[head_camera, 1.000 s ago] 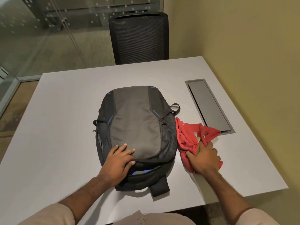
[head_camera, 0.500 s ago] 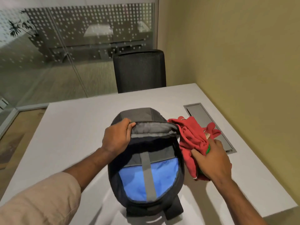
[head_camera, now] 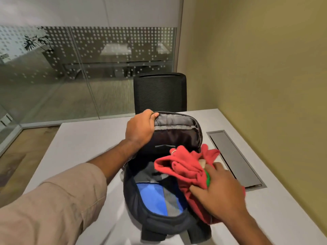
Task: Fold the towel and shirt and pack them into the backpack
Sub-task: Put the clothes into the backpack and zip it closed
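Observation:
A dark grey backpack (head_camera: pixel 173 137) stands on the white table (head_camera: pixel 85 138), its main compartment wide open with a blue lining showing inside. My left hand (head_camera: pixel 139 128) grips the top edge of the front flap and holds it up. My right hand (head_camera: pixel 217 190) grips a bunched red cloth (head_camera: pixel 187 167) with a bit of green showing, held over the right side of the opening, partly inside it. I cannot tell whether the red cloth is the towel or the shirt. No second cloth is visible.
A grey cable hatch (head_camera: pixel 233 158) is set into the table to the right of the backpack. A black mesh chair (head_camera: pixel 160 92) stands at the far edge. A glass partition runs on the left, a yellow wall close on the right.
The backpack went from lying flat to standing with its flap lifted by my left hand. My right hand carried the red cloth from the table to over the backpack's opening.

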A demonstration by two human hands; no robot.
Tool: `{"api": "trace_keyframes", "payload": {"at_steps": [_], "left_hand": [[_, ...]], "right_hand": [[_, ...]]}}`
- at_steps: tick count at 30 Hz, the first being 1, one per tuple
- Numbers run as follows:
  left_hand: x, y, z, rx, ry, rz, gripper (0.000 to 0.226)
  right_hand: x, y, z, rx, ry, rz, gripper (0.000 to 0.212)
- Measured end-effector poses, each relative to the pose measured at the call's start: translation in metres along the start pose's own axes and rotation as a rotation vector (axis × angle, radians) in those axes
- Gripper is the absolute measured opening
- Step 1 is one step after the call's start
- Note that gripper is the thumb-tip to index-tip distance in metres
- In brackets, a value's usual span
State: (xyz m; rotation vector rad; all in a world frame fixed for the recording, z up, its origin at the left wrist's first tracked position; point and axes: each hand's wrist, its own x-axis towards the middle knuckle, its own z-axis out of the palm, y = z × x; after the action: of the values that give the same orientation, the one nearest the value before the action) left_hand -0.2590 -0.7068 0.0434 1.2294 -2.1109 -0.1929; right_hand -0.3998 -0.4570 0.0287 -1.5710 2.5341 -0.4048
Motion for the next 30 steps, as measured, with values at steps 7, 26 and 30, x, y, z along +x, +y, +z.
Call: {"api": "trace_keyframes", "payload": {"at_steps": [7, 26, 30], "left_hand": [[-0.008, 0.012, 0.006, -0.004, -0.037, 0.037, 0.036], [-0.019, -0.007, 0.011, -0.012, -0.078, 0.044, 0.037], [-0.025, -0.007, 0.012, -0.017, -0.092, 0.038, 0.038]], "right_hand": [[0.063, -0.067, 0.079, -0.183, -0.108, -0.107, 0.067], [0.076, 0.03, 0.166, 0.007, 0.19, -0.05, 0.054], [0.046, -0.018, 0.197, -0.066, -0.042, -0.383, 0.06]]}}
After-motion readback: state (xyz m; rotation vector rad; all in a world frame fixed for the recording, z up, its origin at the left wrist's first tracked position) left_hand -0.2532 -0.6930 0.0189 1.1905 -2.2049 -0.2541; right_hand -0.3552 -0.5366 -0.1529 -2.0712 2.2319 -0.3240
